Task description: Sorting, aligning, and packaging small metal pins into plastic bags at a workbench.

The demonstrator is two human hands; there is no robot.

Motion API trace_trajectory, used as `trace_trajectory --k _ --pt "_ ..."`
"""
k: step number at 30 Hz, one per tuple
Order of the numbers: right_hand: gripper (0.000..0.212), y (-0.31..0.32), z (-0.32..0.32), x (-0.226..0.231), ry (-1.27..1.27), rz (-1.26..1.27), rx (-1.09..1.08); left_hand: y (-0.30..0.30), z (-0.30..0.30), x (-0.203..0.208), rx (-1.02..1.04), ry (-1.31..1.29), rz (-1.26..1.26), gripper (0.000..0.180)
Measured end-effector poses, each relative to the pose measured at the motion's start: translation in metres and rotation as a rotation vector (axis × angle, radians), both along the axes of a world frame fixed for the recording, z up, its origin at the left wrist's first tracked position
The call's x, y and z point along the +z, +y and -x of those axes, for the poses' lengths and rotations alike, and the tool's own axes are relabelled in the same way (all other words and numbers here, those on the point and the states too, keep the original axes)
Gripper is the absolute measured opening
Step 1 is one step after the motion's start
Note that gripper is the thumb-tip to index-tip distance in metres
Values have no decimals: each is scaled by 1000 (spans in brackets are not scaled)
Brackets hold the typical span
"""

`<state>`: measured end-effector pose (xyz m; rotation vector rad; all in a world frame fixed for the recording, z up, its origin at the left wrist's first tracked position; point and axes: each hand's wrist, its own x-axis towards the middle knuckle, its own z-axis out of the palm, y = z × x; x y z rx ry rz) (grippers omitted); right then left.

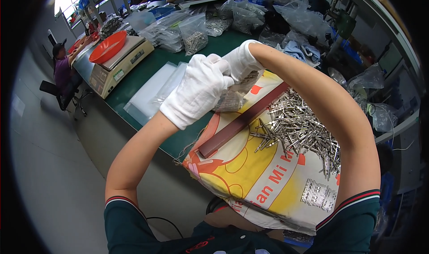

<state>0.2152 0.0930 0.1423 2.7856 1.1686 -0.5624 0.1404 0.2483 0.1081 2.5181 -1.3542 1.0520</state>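
My left hand [194,91] and my right hand [243,59], both in white gloves, are closed together at the top of a clear plastic bag [230,101]. Small metal parts show through the plastic below my right hand. The fingers overlap, so the bag's mouth is hidden. To the right of the bag, a loose pile of slim silver metal pins [304,129] lies on a printed yellow and white cloth [232,178]. A neat row of similar pins [318,195] lies closer to me. Between bag and pile runs a long brown bar [243,120].
Flat clear plastic bags [149,91] lie left of my hands on the green table [174,142]. Beyond them stand a scale [120,66] with a red tray [108,47] and several filled bags [194,35]. A person [65,68] sits at the far left; others are farther back.
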Motion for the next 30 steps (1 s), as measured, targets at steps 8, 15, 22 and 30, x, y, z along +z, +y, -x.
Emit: trace_trajectory --k 8,15,22,30 --pt "38 27 13 -16 17 -20 -35 1 1 2 -112 -91 -5 7" --pt "37 19 25 -34 60 -28 -63 6 7 4 -97 -73 -80 6" --pt "37 22 6 -39 104 -20 -72 12 8 6 -58 7 -138 23" --pt "36 16 -22 -39 146 -14 -94 14 3 7 -47 9 -128 18"
